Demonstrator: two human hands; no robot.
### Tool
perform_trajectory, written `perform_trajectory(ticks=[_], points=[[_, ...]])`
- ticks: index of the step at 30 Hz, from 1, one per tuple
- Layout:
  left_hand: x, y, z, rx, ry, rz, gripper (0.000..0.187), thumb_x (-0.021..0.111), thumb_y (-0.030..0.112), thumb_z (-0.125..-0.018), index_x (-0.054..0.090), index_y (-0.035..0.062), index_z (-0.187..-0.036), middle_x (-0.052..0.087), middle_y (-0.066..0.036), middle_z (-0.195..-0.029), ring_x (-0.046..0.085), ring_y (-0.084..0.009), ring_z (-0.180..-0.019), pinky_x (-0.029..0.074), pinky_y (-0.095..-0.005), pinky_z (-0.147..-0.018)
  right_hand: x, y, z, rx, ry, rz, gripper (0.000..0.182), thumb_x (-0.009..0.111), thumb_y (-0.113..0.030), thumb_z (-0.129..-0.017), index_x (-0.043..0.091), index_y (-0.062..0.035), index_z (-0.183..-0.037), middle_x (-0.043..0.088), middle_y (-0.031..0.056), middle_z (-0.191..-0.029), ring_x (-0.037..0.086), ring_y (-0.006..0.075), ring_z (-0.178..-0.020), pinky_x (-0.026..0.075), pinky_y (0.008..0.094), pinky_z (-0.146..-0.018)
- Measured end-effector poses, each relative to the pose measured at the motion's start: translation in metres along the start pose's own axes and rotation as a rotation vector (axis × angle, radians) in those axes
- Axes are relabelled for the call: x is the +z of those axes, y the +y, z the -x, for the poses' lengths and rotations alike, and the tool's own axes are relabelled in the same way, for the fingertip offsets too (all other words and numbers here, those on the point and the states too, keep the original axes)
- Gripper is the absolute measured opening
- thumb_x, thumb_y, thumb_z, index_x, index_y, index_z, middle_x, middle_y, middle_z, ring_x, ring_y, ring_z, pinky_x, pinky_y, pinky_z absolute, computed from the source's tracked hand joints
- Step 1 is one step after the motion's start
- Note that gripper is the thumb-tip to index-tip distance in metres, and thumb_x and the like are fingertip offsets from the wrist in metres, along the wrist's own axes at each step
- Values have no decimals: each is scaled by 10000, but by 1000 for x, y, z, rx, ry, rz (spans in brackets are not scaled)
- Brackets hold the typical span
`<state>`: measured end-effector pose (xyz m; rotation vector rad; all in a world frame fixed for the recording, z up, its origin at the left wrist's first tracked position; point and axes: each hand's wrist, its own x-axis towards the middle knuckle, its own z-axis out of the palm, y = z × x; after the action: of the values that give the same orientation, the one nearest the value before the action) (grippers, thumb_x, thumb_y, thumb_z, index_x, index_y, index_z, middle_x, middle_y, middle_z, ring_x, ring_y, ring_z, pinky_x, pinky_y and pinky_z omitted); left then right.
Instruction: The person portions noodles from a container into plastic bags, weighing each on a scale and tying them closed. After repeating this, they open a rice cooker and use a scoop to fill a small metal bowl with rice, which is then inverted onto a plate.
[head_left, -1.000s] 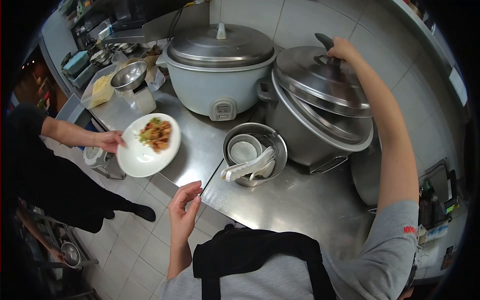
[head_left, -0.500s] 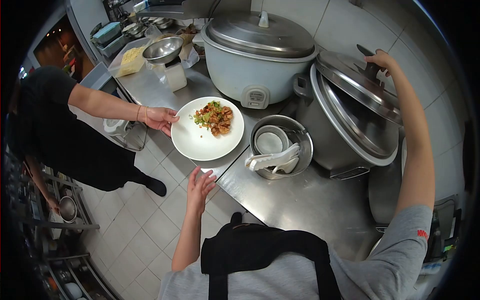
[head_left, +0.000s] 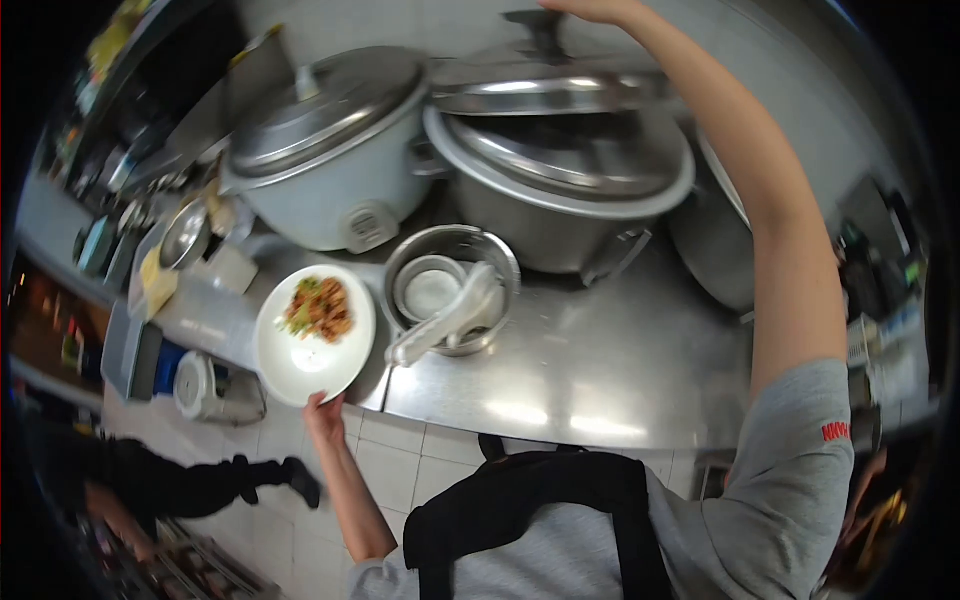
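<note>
At the near rim of a white plate (head_left: 310, 365), my left hand (head_left: 325, 420) is closed with the thumb over the edge. Chopped browned food with green bits (head_left: 320, 308) lies on the plate's far half. My right hand (head_left: 600, 8) reaches to the top edge of the view, partly cut off, at the black knob of a steel lid (head_left: 545, 97). That lid sits raised above a second domed steel surface on the large grey rice cooker (head_left: 540, 235), with a dark gap between them.
A pale rice cooker (head_left: 320, 205) with its lid on stands left of the grey one. On the steel counter (head_left: 560, 370), a metal pot (head_left: 400, 245) holds a smaller container and white tongs (head_left: 440, 325). A co-worker's dark-clothed leg (head_left: 210, 485) shows lower left.
The co-worker's hand has let go of the plate, and my left hand has taken it. The co-worker has moved back. The view has turned left-to-right across the counter and is blurred.
</note>
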<state>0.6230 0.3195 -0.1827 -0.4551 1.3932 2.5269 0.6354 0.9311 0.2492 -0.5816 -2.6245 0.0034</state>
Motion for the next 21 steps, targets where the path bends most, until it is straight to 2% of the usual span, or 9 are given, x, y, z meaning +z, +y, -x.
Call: perform_trajectory(ticks=[2,4,9,11,13,17,18,19,21], points=[[-14,12,16,87,-49,51,403,541,27,-698,488,-32,-1092,565,-160,-1069,580,-288,-945,507,-422,-810,-30,-5,55,-63,189,-16,792,572,-447,-791,286,81,-1307,222,328,-1367,235,406,-1290,255,386,-1058],[-17,40,52,182,-27,0,441,539,44,-708,465,-85,-1124,533,-175,-1124,537,-284,-1021,469,-398,-884,-50,6,105,-234,338,53,762,548,-433,-817,272,68,-1319,182,311,-1390,239,406,-1289,258,387,-1056],[-39,107,157,341,-8,-182,508,520,87,-722,422,-82,-1192,499,-188,-1174,506,-288,-1082,447,-399,-922,-92,28,261,-307,264,3,736,544,-438,-817,269,-12,-1351,130,254,-1430,234,390,-1299,254,423,-1052],[-25,128,206,307,-9,-200,510,513,73,-719,415,-79,-1196,511,-170,-1166,512,-275,-1079,458,-398,-910,-74,56,303,-372,403,-134,590,624,-397,-772,492,-2,-1190,420,204,-1291,429,346,-1180,370,390,-948],[-9,131,254,297,1,-199,509,512,64,-716,415,-77,-1195,518,-165,-1157,513,-271,-1078,458,-400,-912,-65,79,353,-235,235,-171,464,586,-216,-811,461,-46,-1224,334,173,-1358,358,339,-1234,332,376,-985],[31,97,322,206,-107,-235,486,514,30,-701,441,-67,-1172,543,-152,-1130,561,-251,-1009,471,-372,-874,-33,124,447,-36,50,-379,482,626,-188,-775,475,-48,-1211,362,175,-1343,360,346,-1237,316,383,-1000],[47,82,337,159,-157,-236,474,513,17,-698,454,-61,-1161,551,-149,-1121,577,-244,-980,476,-362,-857,-27,130,467,-28,29,-433,472,636,-161,-764,487,-46,-1197,371,166,-1336,398,327,-1208,349,362,-969],[61,63,349,101,-192,-229,461,508,4,-700,463,-56,-1154,557,-144,-1112,585,-237,-963,479,-353,-843,-21,131,488,20,0,-523,452,637,-144,-761,497,-37,-1178,452,145,-1261,517,263,-1061,429,309,-850],[80,19,359,-88,-327,-214,450,494,-31,-704,473,-38,-1153,570,-138,-1087,587,-228,-957,491,-367,-826,4,143,530,111,-164,-758,403,620,-151,-791,512,-28,-1159,547,114,-1114,571,175,-867,456,254,-715]])
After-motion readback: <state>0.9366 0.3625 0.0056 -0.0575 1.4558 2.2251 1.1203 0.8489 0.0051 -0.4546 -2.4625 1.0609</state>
